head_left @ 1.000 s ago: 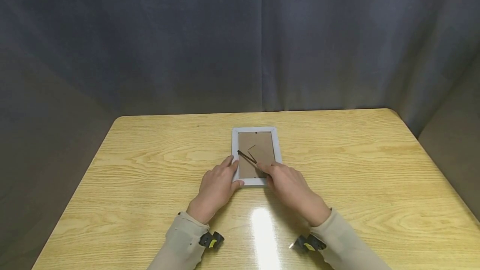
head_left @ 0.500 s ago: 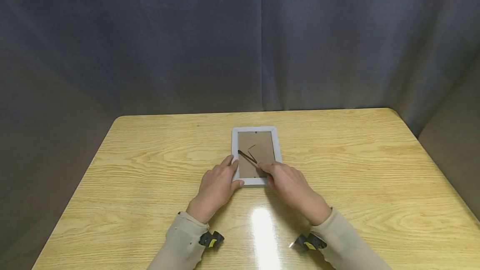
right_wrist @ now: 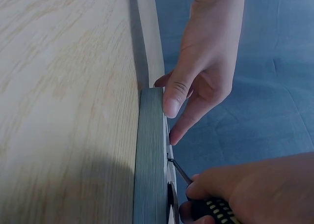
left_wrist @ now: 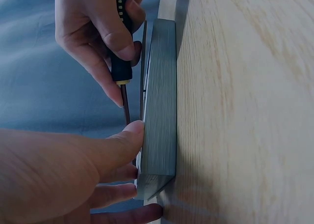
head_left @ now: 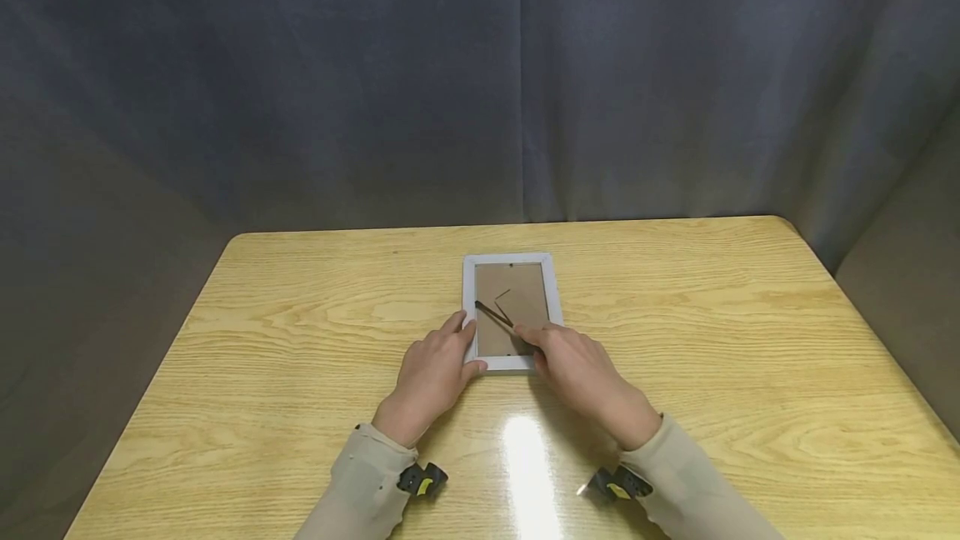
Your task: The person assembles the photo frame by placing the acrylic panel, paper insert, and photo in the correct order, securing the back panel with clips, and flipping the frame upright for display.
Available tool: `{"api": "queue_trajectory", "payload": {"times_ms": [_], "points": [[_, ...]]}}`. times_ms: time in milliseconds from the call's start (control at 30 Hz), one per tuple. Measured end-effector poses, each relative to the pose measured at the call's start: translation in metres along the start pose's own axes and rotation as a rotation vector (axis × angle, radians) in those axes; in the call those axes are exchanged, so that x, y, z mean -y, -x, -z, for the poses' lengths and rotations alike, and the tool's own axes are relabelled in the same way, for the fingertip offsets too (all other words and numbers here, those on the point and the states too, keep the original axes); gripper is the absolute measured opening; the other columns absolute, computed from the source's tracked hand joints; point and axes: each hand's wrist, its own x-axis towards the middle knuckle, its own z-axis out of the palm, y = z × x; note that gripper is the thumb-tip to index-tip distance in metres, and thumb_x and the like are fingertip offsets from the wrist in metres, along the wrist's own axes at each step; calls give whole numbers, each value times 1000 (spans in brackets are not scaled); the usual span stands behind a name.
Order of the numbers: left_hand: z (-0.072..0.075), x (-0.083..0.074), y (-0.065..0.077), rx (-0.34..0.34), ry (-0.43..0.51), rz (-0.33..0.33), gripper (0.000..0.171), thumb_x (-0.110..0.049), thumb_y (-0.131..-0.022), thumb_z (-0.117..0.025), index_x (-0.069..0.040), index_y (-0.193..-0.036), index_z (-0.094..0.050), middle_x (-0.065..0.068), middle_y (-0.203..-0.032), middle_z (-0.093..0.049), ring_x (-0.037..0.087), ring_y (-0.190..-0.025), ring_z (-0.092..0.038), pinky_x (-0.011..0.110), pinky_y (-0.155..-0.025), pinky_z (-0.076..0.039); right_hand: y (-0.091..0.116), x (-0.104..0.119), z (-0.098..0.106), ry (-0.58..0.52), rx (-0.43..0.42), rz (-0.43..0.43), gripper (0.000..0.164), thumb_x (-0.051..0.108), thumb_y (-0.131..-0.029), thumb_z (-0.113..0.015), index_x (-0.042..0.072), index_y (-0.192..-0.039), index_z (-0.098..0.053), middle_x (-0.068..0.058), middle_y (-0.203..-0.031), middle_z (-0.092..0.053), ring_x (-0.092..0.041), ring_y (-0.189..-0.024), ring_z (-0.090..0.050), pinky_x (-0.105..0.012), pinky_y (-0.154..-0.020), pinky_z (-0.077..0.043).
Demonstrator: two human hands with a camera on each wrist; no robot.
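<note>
A picture frame (head_left: 510, 364) with a pale border lies back side up, its brown backing board (head_left: 495, 277) showing. My left hand (head_left: 435, 365) holds its near left corner, thumb on the near border and fingers along the left border. In my right hand (head_left: 581, 373) is a screwdriver with a black and yellow handle (left_wrist: 121, 69). The screwdriver's dark shaft (head_left: 493, 314) slants across the backing, and its tip is at the left inner edge of the border. Thin dark angled lines mark the backing near the shaft. My right hand covers the frame's near right corner.
The wooden table (head_left: 300, 315) extends around the frame, with a bright reflection (head_left: 531, 482) near the front. A dark grey curtain (head_left: 375, 107) hangs behind it and along both sides. Each wrist wears a small black camera, one on the left (head_left: 423, 480), one on the right (head_left: 618, 486).
</note>
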Motion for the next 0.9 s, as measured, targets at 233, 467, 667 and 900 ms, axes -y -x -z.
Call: {"api": "queue_trajectory", "payload": {"times_ms": [233,467,667,900], "points": [[1,-1,1,-4,10,-1,64,-38,-82,-66,-3,-134,-54,18,-143,-43,36,-112,-56,51,-84,-48,0,0,1,-13,17,-14,41,1,-84,-59,13,-123,-65,-4,-88,-67,-11,-62,-49,-29,-48,-43],[1,-2,0,-2,9,-1,64,-38,-82,-66,-2,-134,-54,19,-144,-43,36,-113,-56,52,-84,-47,-1,-1,2,-22,23,-23,43,1,-84,-59,14,-124,-64,-4,-93,-68,-11,-64,-50,-29,-49,-43],[1,-1,0,-6,6,-2,65,-38,-82,-66,-2,-134,-53,19,-143,-43,37,-113,-55,52,-84,-47,-1,-1,2,-28,25,-22,44,1,-83,-59,13,-125,-64,-5,-94,-69,-11,-65,-50,-29,-50,-43],[1,-1,0,-3,4,-4,65,-39,-82,-66,-3,-134,-53,18,-144,-43,36,-112,-56,51,-85,-47,-1,-3,2,-22,36,-20,45,0,-83,-58,13,-126,-63,-5,-93,-68,-10,-65,-50,-29,-51,-44]]}}
